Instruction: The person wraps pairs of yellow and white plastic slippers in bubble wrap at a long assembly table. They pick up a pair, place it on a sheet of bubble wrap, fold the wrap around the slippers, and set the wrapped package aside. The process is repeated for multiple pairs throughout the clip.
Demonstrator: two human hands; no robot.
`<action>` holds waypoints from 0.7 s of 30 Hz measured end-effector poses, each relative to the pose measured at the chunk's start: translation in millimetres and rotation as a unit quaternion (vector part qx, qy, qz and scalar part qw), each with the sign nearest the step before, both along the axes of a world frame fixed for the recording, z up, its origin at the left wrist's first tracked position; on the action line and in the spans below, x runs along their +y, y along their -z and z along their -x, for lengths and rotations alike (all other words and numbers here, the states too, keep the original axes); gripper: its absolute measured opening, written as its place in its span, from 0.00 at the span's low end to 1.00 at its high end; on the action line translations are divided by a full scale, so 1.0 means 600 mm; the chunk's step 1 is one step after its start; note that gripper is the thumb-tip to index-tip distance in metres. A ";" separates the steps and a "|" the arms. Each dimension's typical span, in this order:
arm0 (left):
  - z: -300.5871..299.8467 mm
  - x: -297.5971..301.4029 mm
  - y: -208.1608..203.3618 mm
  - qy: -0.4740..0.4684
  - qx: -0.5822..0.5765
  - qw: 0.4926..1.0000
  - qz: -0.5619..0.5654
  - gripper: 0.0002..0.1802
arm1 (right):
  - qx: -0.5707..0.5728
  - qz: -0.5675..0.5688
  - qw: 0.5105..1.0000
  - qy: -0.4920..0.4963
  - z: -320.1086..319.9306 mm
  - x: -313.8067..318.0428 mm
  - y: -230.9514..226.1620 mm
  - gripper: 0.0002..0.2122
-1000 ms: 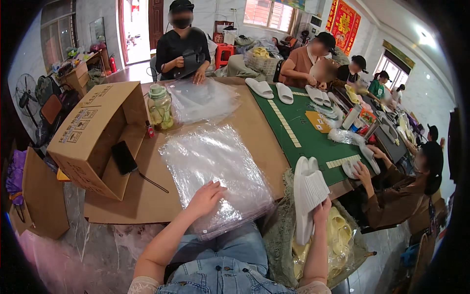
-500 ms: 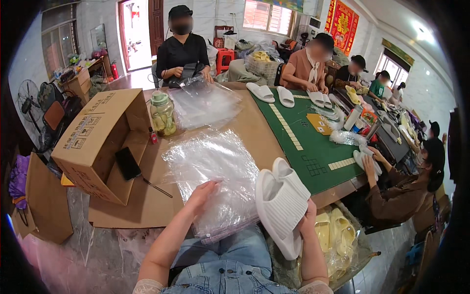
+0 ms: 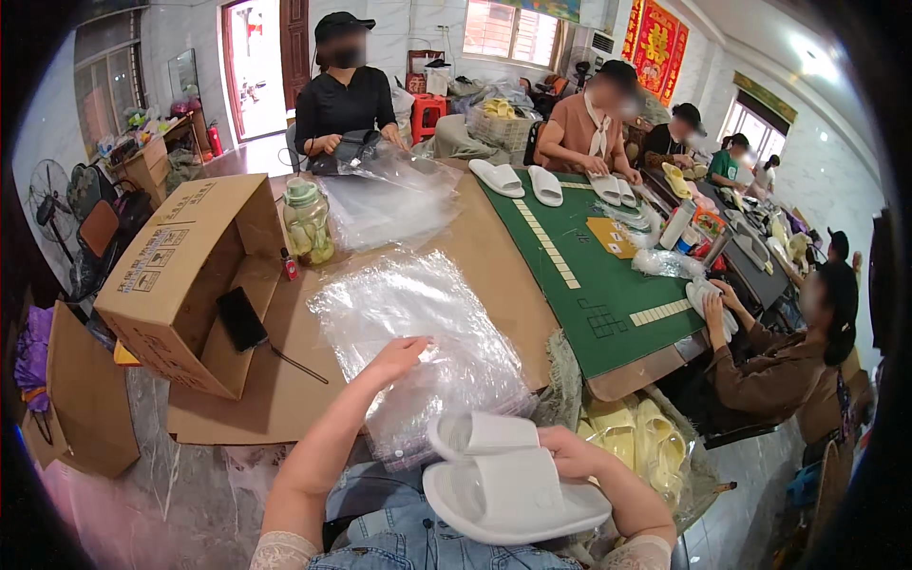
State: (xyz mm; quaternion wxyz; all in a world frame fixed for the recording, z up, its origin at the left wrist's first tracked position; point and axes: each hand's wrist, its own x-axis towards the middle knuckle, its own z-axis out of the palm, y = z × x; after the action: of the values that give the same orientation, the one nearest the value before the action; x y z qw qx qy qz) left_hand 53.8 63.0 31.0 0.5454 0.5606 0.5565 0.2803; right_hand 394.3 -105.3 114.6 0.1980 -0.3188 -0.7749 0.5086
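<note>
In front of me a stack of clear plastic bags (image 3: 380, 304) lies on the cardboard-covered table. My left hand (image 3: 399, 357) is over the stack, its fingers pressed together at the bag film. The film at the fingertips is too transparent to make out fully. Close to my lap, my right hand (image 3: 574, 452) is wrapped round a pair of white slide slippers (image 3: 513, 494). The two slippers are held together, openings toward the left, one partly behind the other. Ribbing shows inside the far slipper.
An open carton (image 3: 180, 275) stands at left beside a black phone (image 3: 242, 318) and a glass jar (image 3: 306, 223). Yellow slippers (image 3: 622, 442) fill a sack at my right. Co-workers sit round the green mat (image 3: 570, 275), handling slippers and bags.
My right hand has swung the white slippers down and to the left, turning them from nearly upright to lying sideways. My left hand has shifted slightly up and stays at the bags.
</note>
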 end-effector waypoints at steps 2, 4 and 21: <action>0.001 0.005 -0.008 0.035 0.045 0.998 -0.005 0.33 | -0.067 -0.078 0.992 0.074 0.015 0.019 -0.007 0.17; 0.003 0.004 -0.032 0.039 0.046 0.998 0.025 0.39 | -0.096 -0.120 0.976 0.154 0.016 0.036 -0.005 0.14; -0.010 0.078 -0.023 0.119 0.504 0.808 -0.279 0.48 | -0.030 -0.096 0.969 0.226 -0.012 0.114 0.072 0.15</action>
State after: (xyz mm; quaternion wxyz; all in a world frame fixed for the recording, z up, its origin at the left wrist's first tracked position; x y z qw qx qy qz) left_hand 59.5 109.9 44.8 0.0372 0.8131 0.5799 0.0340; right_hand 401.6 -36.6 71.2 0.3145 -0.4803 -0.7334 0.3640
